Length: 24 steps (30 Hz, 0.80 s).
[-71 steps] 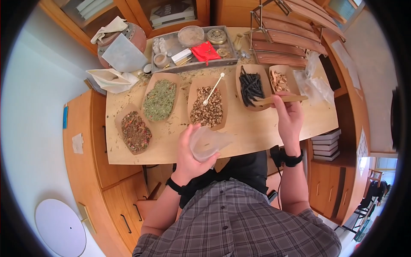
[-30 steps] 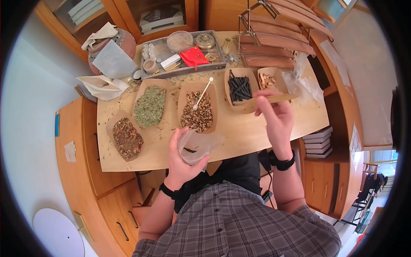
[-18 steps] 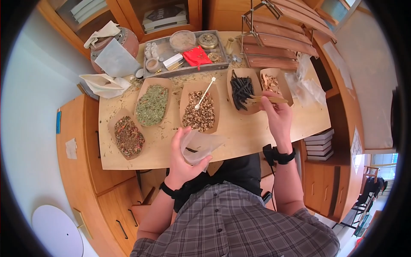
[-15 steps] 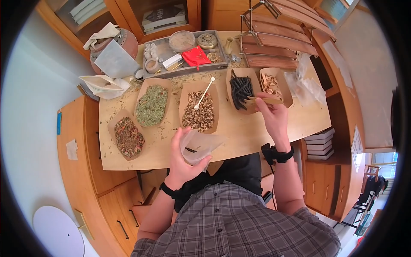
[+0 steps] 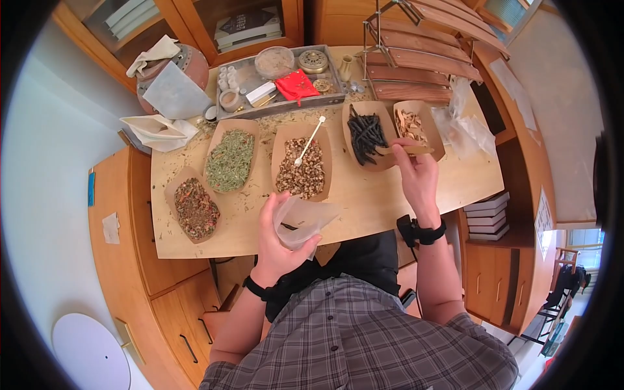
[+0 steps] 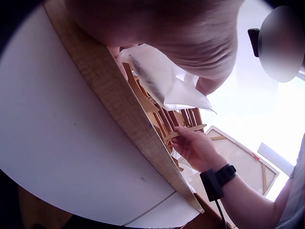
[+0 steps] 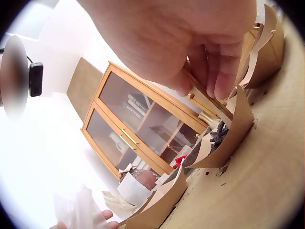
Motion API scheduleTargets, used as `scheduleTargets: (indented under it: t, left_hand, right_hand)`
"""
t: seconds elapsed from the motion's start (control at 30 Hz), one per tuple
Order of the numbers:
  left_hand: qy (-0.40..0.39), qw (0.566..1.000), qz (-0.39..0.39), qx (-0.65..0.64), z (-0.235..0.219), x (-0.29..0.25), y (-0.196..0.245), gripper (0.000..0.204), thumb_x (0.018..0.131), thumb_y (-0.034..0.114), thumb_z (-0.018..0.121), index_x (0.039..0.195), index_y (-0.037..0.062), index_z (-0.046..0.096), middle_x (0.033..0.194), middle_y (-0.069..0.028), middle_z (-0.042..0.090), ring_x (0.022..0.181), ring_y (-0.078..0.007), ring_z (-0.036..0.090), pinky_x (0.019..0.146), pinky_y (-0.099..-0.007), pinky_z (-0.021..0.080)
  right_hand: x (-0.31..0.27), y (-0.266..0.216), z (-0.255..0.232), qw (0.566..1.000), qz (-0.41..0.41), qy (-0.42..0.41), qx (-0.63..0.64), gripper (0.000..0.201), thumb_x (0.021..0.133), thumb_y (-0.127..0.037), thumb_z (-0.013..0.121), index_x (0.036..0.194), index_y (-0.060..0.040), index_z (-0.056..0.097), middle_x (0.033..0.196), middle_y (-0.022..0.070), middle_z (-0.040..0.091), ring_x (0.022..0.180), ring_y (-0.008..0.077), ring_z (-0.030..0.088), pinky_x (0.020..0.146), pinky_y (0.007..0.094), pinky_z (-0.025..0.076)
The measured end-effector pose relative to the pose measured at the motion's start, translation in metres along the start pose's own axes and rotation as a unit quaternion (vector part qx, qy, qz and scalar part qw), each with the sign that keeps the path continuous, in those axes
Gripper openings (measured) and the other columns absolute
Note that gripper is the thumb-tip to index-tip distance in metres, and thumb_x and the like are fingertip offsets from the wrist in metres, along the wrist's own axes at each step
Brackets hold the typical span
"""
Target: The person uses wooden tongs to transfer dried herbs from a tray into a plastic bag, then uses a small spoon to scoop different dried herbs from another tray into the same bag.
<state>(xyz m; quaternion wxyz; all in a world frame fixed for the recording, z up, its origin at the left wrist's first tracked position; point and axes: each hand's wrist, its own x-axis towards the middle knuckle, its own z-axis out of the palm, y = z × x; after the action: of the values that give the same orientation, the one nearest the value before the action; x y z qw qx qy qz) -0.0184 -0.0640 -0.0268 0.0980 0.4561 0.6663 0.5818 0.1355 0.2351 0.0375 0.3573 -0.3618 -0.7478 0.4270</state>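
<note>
My left hand (image 5: 278,235) holds up a translucent pouch (image 5: 304,220) in front of the table edge, fingers and thumb curled round it. A dark sliver shows inside the pouch. In the head view my right hand (image 5: 419,179) pinches wooden tweezers (image 5: 416,149) at the near end of a paper tray (image 5: 361,156). Their tips reach over the black stick-like pieces (image 5: 366,133) in that tray. The right wrist view shows the tweezers (image 7: 209,98) under the fingers, slanting down to the tray. Beside it stands a smaller tray of pale wood-like shavings (image 5: 411,127).
Left of the black pieces stand paper trays of brown chopped bits (image 5: 300,172) with a white spoon (image 5: 311,140), green dried herb (image 5: 229,159) and a reddish mix (image 5: 196,211). Behind them lies a grey tray (image 5: 286,104) with small vessels. A slatted wooden rack (image 5: 422,58) stands back right.
The right hand has lowered the tweezers to the tray of black pieces and shifted slightly there. The left hand keeps the pouch; the dark sliver in it shows more clearly than at first.
</note>
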Motion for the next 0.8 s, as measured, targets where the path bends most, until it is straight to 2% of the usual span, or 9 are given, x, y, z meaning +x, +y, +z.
scheduleTargets:
  t: [0.03, 0.27, 0.57, 0.67, 0.73, 0.8]
  left_hand:
    - [0.001, 1.0, 0.0, 0.0, 0.0, 0.0, 0.0, 0.124, 0.085, 0.02, 0.098, 0.177, 0.0047, 0.016, 0.167, -0.0255, 0.044, 0.148, -0.0364, 0.054, 0.119, -0.0512, 0.051]
    - [0.0, 1.0, 0.005, 0.003, -0.001, 0.002, 0.001, 0.124, 0.085, 0.021, 0.098, 0.177, 0.0047, 0.016, 0.166, -0.0257, 0.045, 0.148, -0.0363, 0.054, 0.12, -0.0516, 0.05]
    - [0.002, 1.0, 0.002, -0.008, -0.001, 0.001, 0.0, 0.125, 0.084, 0.021, 0.098, 0.177, 0.0046, 0.016, 0.166, -0.0258, 0.046, 0.148, -0.0364, 0.054, 0.12, -0.0516, 0.049]
    - [0.002, 1.0, -0.004, -0.011, -0.001, 0.0, 0.0, 0.125, 0.084, 0.02, 0.098, 0.176, 0.0048, 0.016, 0.166, -0.026, 0.046, 0.148, -0.0368, 0.055, 0.12, -0.0521, 0.049]
    - [0.003, 1.0, -0.004, -0.013, 0.0, 0.001, 0.001, 0.125, 0.083, 0.02, 0.098, 0.176, 0.0049, 0.017, 0.165, -0.0261, 0.046, 0.148, -0.0371, 0.055, 0.12, -0.0523, 0.049]
    - [0.014, 1.0, 0.003, -0.018, 0.0, 0.003, 0.004, 0.119, 0.084, 0.019, 0.099, 0.174, 0.002, 0.023, 0.165, -0.026, 0.048, 0.148, -0.0374, 0.057, 0.121, -0.0506, 0.05]
  right_hand:
    - [0.0, 0.001, 0.001, 1.0, -0.004, 0.011, 0.014, 0.019, 0.109, -0.014, 0.076, 0.121, -0.0005, 0.08, 0.091, 0.0001, 0.075, 0.081, 0.0059, 0.062, 0.071, 0.0251, 0.051]
    - [0.0, -0.004, -0.001, 0.999, -0.013, 0.028, 0.032, 0.019, 0.111, -0.016, 0.076, 0.121, -0.0006, 0.079, 0.094, -0.0012, 0.073, 0.079, 0.0055, 0.057, 0.07, 0.0245, 0.048]
    - [-0.006, -0.038, -0.005, 0.989, -0.009, 0.014, 0.149, 0.02, 0.112, -0.016, 0.073, 0.124, 0.0012, 0.076, 0.112, 0.0062, 0.08, 0.091, 0.0096, 0.067, 0.083, 0.0264, 0.056]
    - [-0.013, -0.059, -0.009, 0.985, -0.002, -0.02, 0.171, 0.02, 0.112, -0.013, 0.072, 0.125, 0.0024, 0.074, 0.117, 0.0094, 0.081, 0.093, 0.0117, 0.069, 0.085, 0.028, 0.057]
    - [-0.019, -0.072, -0.009, 0.972, 0.006, -0.081, 0.219, 0.018, 0.112, -0.009, 0.071, 0.125, 0.003, 0.074, 0.118, 0.0116, 0.081, 0.096, 0.0134, 0.07, 0.087, 0.0296, 0.059]
    - [-0.027, -0.08, -0.007, 0.965, 0.0, -0.104, 0.241, 0.018, 0.112, -0.008, 0.07, 0.125, 0.0027, 0.074, 0.119, 0.0123, 0.081, 0.098, 0.0139, 0.071, 0.087, 0.0304, 0.059]
